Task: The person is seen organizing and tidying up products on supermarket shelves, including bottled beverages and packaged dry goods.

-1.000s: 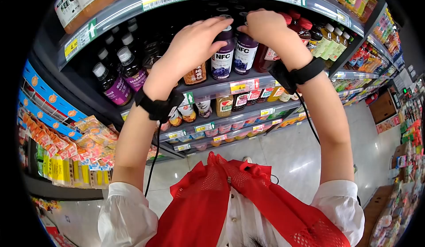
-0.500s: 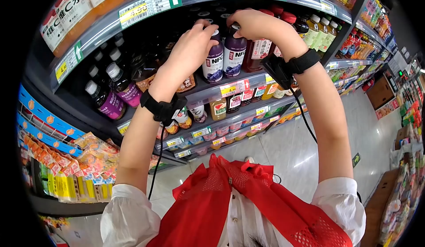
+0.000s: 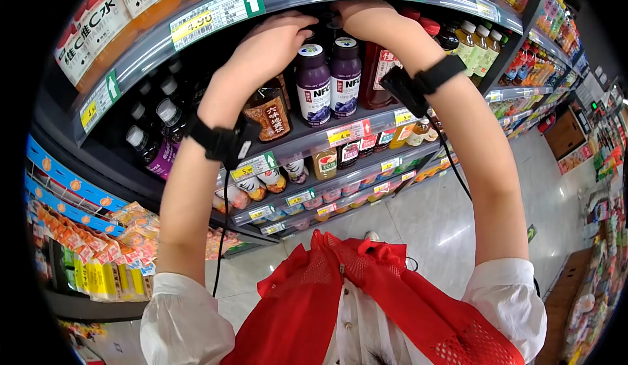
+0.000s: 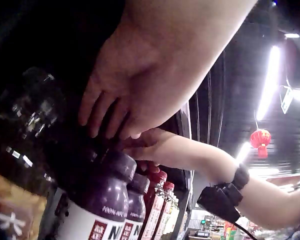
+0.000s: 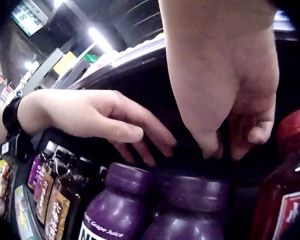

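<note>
Right hand (image 5: pixel 230 85) reaches behind purple bottles (image 5: pixel 190 215); head view apparently hides fingertips.

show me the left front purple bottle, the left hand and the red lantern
Left front purple bottle (image 3: pixel 313 72), head view, its shoulder
Left hand (image 3: pixel 265 48), head view, back of the hand
Red lantern (image 4: pixel 260 137), left wrist view, its round body
</note>
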`<action>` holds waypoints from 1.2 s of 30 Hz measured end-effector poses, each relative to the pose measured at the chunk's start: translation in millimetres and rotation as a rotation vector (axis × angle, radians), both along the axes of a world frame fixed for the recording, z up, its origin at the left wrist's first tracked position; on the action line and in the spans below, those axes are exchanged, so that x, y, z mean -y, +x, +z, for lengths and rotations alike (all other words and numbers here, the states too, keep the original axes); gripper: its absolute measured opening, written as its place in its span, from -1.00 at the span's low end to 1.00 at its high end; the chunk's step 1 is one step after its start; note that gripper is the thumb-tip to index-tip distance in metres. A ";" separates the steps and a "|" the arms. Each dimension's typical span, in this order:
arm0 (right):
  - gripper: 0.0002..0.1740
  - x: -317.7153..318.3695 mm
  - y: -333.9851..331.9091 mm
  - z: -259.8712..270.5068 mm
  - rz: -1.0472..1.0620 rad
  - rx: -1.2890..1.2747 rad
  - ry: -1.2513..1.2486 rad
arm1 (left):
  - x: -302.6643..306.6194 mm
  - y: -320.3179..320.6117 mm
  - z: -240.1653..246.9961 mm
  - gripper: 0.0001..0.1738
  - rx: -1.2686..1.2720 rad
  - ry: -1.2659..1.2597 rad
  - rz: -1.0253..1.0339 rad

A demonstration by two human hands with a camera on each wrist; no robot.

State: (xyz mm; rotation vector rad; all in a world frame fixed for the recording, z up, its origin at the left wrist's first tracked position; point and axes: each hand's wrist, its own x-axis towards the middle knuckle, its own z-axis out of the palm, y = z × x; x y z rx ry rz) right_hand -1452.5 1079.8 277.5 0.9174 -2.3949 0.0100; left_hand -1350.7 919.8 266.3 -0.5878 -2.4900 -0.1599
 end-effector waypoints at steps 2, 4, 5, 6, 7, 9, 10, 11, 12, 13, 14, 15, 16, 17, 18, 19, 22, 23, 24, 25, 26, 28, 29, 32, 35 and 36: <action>-0.68 2.8 -5.5 2.3 -0.006 0.011 0.115 | 1.6 -14.5 5.3 -0.65 0.013 -0.059 -0.002; -0.68 0.9 -7.8 3.5 0.002 0.034 0.198 | -4.8 -21.7 12.0 -0.63 0.309 -0.196 0.114; -0.68 -0.3 -9.6 4.7 0.009 0.042 0.222 | -6.6 -24.0 15.0 -0.63 0.305 -0.199 0.119; -0.68 -2.3 -10.1 5.0 0.011 0.049 0.244 | -9.2 -26.2 15.9 -0.62 0.310 -0.207 0.103; -0.68 -4.7 -10.5 5.3 0.016 0.048 0.263 | -11.7 -28.2 16.4 -0.61 0.315 -0.215 0.088; -0.68 -8.6 -10.9 5.6 0.026 0.058 0.287 | -17.3 -28.9 18.2 -0.62 0.321 -0.212 0.083; -0.68 -11.0 -10.9 5.7 0.031 0.061 0.294 | -20.3 -27.5 19.5 -0.63 0.327 -0.209 0.090; -0.68 -12.4 -10.6 5.3 0.036 0.065 0.302 | -22.9 -26.0 20.6 -0.64 0.334 -0.206 0.096; -0.68 -13.3 -10.1 6.4 0.036 0.064 0.300 | -22.4 -26.9 19.5 -0.64 0.332 -0.208 0.097; -0.66 -14.2 -9.6 7.4 0.020 0.065 0.277 | -21.3 -27.5 18.1 -0.65 0.297 -0.192 0.069; -0.64 -14.9 -9.0 8.0 0.005 0.066 0.253 | -20.3 -28.5 16.8 -0.66 0.261 -0.176 0.041; -0.64 -15.7 -4.9 10.0 0.006 0.065 0.251 | -23.4 -25.4 19.5 -0.66 0.260 -0.178 0.042; -0.64 -16.7 -0.9 11.8 -0.010 0.067 0.271 | -26.4 -23.0 22.6 -0.67 0.294 -0.165 0.063; -0.63 -17.6 2.9 13.5 -0.026 0.069 0.291 | -29.5 -20.6 25.1 -0.68 0.328 -0.152 0.085; -0.63 -19.8 6.7 14.3 -0.030 0.071 0.293 | -32.0 -21.0 24.3 -0.68 0.329 -0.152 0.081; -0.63 -21.9 10.7 15.3 -0.040 0.105 0.311 | -34.2 -21.7 23.6 -0.68 0.339 -0.155 0.097; -0.60 -26.6 5.6 9.9 -0.030 0.205 0.280 | -35.9 -26.3 19.7 -0.69 0.342 -0.141 0.098; -0.58 -29.3 1.4 6.8 -0.006 0.268 0.229 | -35.9 -28.2 18.6 -0.69 0.335 -0.126 0.088; -0.58 -32.6 0.9 5.8 -0.010 0.270 0.230 | -38.4 -27.4 20.6 -0.70 0.330 -0.141 0.082; -0.56 -35.7 0.1 4.9 0.001 0.256 0.198 | -41.5 -26.8 23.2 -0.70 0.326 -0.156 0.075; -0.54 -39.6 -1.0 4.2 0.012 0.241 0.167 | -43.7 -23.3 23.9 -0.71 0.310 -0.147 0.081; -0.54 -55.2 10.9 4.5 0.002 0.144 0.066 | -51.4 -27.3 24.0 -0.70 0.364 -0.113 0.080; -0.54 -63.7 14.6 3.1 0.016 0.103 0.013 | -53.8 -30.4 22.5 -0.69 0.385 -0.088 0.072; -0.64 -101.6 45.4 -5.0 -0.010 -0.033 -0.118 | -74.7 -19.0 24.3 -0.68 0.288 -0.098 0.085; -0.75 -142.4 67.9 -28.4 0.198 -0.311 -0.395 | -97.9 -3.7 13.5 -0.67 0.090 -0.013 0.028; -0.78 -153.6 71.1 -44.7 0.312 -0.351 -0.500 | -109.8 8.2 11.0 -0.67 0.084 0.064 0.005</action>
